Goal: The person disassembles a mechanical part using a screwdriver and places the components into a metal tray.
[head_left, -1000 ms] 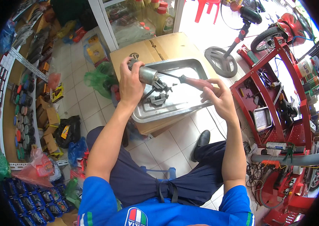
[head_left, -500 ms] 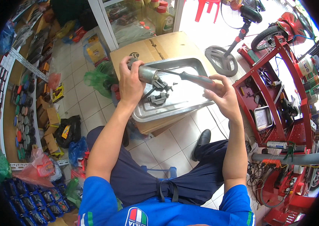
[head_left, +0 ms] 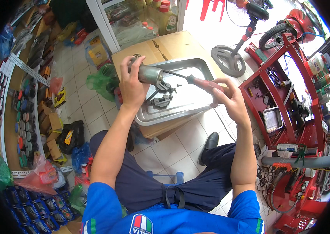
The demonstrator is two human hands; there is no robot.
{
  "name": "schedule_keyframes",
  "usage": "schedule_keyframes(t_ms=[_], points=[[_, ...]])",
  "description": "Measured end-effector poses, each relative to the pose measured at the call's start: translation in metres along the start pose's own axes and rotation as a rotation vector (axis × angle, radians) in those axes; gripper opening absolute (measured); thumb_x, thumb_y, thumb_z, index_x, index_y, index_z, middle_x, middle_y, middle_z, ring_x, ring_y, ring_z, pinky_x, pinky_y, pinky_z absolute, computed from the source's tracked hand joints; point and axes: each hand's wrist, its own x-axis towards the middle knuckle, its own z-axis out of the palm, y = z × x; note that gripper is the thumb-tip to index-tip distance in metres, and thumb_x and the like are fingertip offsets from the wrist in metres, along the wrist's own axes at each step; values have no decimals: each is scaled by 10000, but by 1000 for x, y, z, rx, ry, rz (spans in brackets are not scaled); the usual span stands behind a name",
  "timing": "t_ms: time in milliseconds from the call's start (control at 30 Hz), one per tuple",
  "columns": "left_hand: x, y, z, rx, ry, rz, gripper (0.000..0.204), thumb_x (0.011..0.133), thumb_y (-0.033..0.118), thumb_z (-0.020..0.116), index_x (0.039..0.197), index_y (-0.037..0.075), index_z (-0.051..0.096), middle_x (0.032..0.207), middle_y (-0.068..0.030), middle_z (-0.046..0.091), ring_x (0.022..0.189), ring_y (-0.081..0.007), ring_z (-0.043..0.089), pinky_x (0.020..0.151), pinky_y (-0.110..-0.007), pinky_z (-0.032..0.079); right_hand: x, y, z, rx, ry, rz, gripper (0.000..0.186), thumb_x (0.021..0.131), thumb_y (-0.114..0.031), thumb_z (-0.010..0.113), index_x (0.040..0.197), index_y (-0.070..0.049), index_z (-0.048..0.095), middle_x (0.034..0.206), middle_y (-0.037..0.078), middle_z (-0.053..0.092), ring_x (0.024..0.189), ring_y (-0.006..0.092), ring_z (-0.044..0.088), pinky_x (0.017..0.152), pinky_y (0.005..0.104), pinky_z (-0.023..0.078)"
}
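Observation:
My left hand [head_left: 133, 87] is closed around a grey metal cylinder that looks like a small motor [head_left: 151, 75], raised over the near-left part of a shallow metal tray [head_left: 206, 67]. In my right hand [head_left: 231, 99] is a screwdriver [head_left: 202, 82], its red and grey handle between thumb and fingers. Its shaft points left and runs behind the cylinder's right end, so the tip is hidden. Beneath the cylinder, dark metal parts [head_left: 162, 101] lie in the tray, with a few small pieces beside them.
The tray rests on a cardboard box [head_left: 180, 41] before a glass cabinet [head_left: 143, 23]. To the right stand a red tool cart [head_left: 264, 84] and a fan's grey base [head_left: 227, 62]. Shelves with round containers [head_left: 25, 134] and bagged goods line the left.
The screwdriver handle has turned in my right hand, showing a red side where grey showed before. My right fingers have shifted around it. The cylinder stays in my left hand.

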Motion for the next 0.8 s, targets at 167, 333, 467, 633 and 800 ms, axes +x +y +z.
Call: schedule_keyframes(t_ms=[167, 333, 467, 633, 800], points=[[11, 11, 0, -144, 124, 61, 808, 653, -30, 886, 1364, 130, 537, 1298, -133, 527, 1224, -345, 556, 1043, -434, 481, -3, -5, -9, 83, -16, 4, 317, 1016, -206, 648, 1249, -1, 582, 917, 78, 674, 731, 98, 611, 726, 308, 591], [12, 12, 2, -140, 53, 31, 811, 655, -28, 894, 1365, 128, 534, 1307, -123, 525, 1229, -324, 551, 1061, -409, 460, -6, -2, -15, 109, 40, -1, 348, 1022, -243, 647, 1260, 4, 592, 945, 94, 693, 711, 103, 624, 706, 296, 589], [8, 17, 5, -199, -88, -105, 793, 639, -17, 910, 1331, 127, 550, 1308, -116, 520, 1231, -314, 552, 1057, -399, 465, -5, 3, -20, 121, 47, -21, 348, 1022, -254, 648, 1234, 19, 607, 982, 123, 717, 687, 112, 636, 677, 290, 582], [5, 13, 7, -214, -196, -156, 769, 629, 35, 922, 1297, 150, 557, 1313, -146, 473, 1186, -358, 571, 1005, -422, 516, -5, 2, -19, 128, 115, -48, 319, 1018, -247, 654, 1175, 30, 631, 955, 124, 723, 675, 110, 632, 632, 285, 568], [8, 17, 2, -190, -253, -143, 688, 615, 28, 928, 1218, 123, 610, 1298, -128, 509, 1230, -340, 556, 1034, -414, 497, -5, -2, -12, 143, 148, -78, 280, 1020, -223, 645, 1147, 27, 640, 977, 145, 730, 657, 104, 616, 618, 279, 562]])
